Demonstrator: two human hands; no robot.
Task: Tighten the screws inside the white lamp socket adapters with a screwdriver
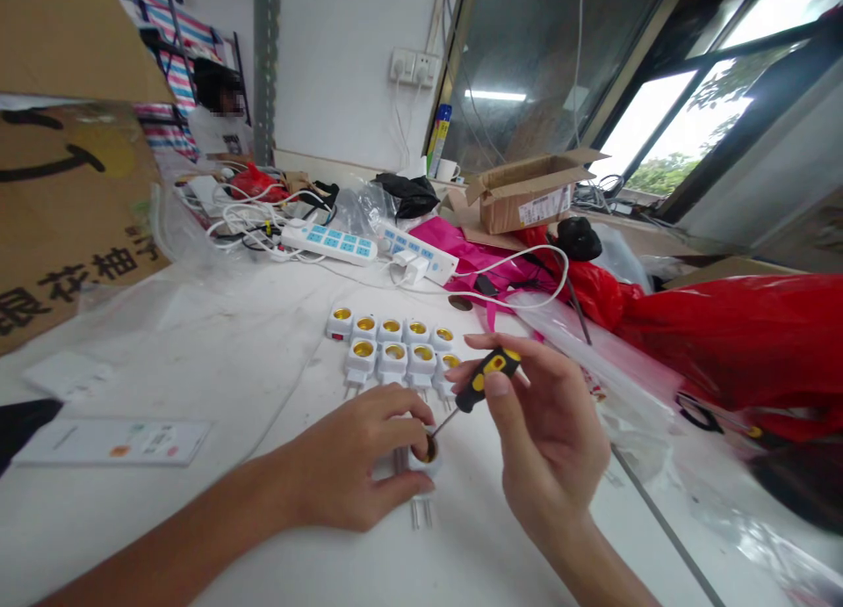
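Clearly, the left hand (359,458) pinches 1 socket (424,464) below the screwdriver (479,386) the right hand (557,436) clasps.

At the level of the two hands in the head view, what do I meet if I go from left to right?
Flat white box, left hand holding a white lamp socket, right hand holding a yellow-and-black screwdriver, red plastic.

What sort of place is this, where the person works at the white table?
Probably a small, makeshift workshop: two rows of lamp sockets on the table, a screwdriver in the right hand, and an open carton behind.
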